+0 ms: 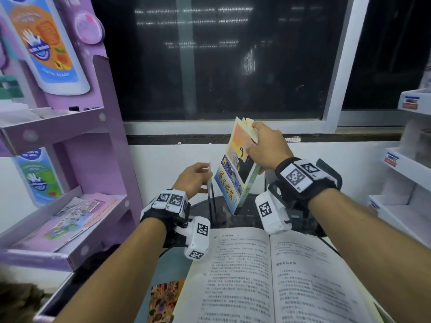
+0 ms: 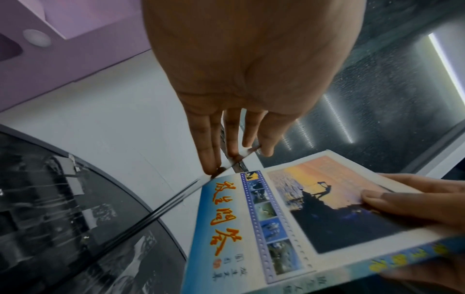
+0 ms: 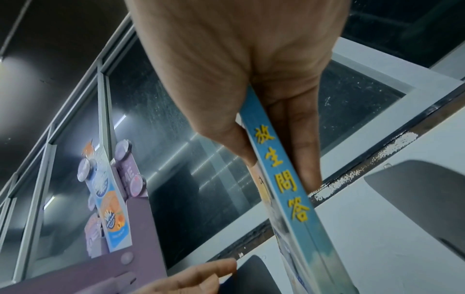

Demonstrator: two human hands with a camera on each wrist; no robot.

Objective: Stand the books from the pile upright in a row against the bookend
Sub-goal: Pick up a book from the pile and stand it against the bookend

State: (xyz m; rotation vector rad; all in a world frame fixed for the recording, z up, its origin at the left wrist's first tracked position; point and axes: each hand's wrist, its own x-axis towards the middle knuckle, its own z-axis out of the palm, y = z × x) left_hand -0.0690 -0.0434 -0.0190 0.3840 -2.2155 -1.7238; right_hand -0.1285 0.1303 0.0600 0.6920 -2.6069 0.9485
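Note:
My right hand (image 1: pixel 253 139) grips a blue and orange book (image 1: pixel 235 173) by its top, thumb on the cover and fingers behind. The book leans left, its lower corner on the dark glass table (image 1: pixel 200 206). In the right wrist view the hand (image 3: pixel 276 171) pinches the blue spine (image 3: pixel 284 179). Just left of it stands a thin dark bookend (image 1: pixel 211 194). My left hand (image 1: pixel 205 173) rests straight fingertips (image 2: pixel 208 159) on the bookend's top edge, while the bookend (image 2: pixel 151 216) itself shows edge-on. The book's cover (image 2: pixel 289 218) lies close beside it, a narrow gap between them.
A large open book (image 1: pixel 268 276) lies flat near me on top of a colourful one (image 1: pixel 163 299). A purple display shelf (image 1: pixel 81 159) stands at the left, white shelves (image 1: pixel 408 171) at the right. A white wall and dark window are behind the table.

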